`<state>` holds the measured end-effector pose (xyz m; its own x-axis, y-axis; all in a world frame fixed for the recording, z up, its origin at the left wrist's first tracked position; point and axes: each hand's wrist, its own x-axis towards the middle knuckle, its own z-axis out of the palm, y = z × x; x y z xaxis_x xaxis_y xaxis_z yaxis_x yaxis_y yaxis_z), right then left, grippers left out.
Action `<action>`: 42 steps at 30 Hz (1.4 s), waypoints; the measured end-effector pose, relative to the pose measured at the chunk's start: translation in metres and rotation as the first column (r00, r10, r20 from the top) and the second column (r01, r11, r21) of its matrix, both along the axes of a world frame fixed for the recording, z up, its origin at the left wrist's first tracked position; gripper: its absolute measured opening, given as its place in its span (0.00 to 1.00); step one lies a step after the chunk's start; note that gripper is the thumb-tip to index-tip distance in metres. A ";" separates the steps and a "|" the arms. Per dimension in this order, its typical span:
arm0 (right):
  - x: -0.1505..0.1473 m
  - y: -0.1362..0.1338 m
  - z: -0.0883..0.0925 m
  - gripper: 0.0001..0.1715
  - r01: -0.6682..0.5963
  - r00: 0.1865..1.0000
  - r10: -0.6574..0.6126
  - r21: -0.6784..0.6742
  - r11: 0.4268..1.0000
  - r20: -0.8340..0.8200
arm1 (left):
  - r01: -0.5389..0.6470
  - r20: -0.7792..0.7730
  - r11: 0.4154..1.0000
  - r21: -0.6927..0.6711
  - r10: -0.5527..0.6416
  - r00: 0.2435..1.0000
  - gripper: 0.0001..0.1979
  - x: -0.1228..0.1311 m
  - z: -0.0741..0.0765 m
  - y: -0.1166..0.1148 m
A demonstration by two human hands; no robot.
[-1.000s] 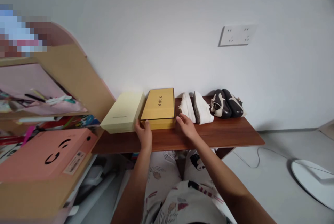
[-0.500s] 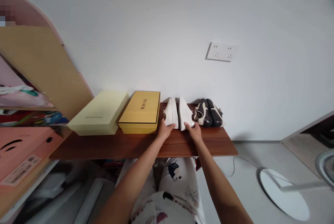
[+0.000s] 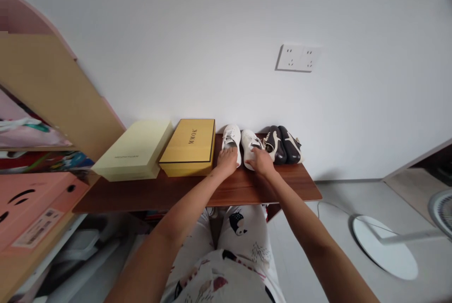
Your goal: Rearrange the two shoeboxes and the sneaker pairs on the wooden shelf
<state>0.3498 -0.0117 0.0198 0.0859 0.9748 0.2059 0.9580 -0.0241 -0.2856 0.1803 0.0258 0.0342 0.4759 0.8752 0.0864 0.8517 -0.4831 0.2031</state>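
Note:
Two white sneakers stand side by side on the brown wooden bench (image 3: pixel 197 193), toes toward the wall. My left hand (image 3: pixel 228 159) grips the heel of the left white sneaker (image 3: pixel 231 132), its fingers curled over the back opening. On the right white sneaker (image 3: pixel 248 138), my right hand (image 3: pixel 260 160) is closed round the heel, with the thumb on the near side. Both soles appear to rest on the wood. Immediately to the right sits a pair of dark brown sneakers (image 3: pixel 285 145) with cream stripes, close to my right hand.
Left of the white sneakers lie a yellow shoe box (image 3: pixel 190 140) and a pale cream box (image 3: pixel 136 147). A pink box (image 3: pixel 38 204) is on a shelf at far left. The wall has a socket plate (image 3: pixel 294 58). A fan's round white base (image 3: pixel 384 247) stands on the floor at right.
The white sneakers have turned from lying tipped on their sides to upright, with their openings now facing up. My hands have shifted from their lower edges onto the heels.

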 end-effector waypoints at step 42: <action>0.177 -0.021 -0.047 0.34 0.425 0.584 -0.266 0.009 0.905 -0.767 | 0.039 0.612 0.956 -0.292 0.155 0.776 0.30 0.160 -0.047 -0.019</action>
<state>0.5269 -0.0330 -0.0273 0.6065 0.7915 0.0755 0.3521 -0.1822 -0.9181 0.3398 0.0068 -0.0125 0.3491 0.9319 0.0990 0.5139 -0.2787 0.8113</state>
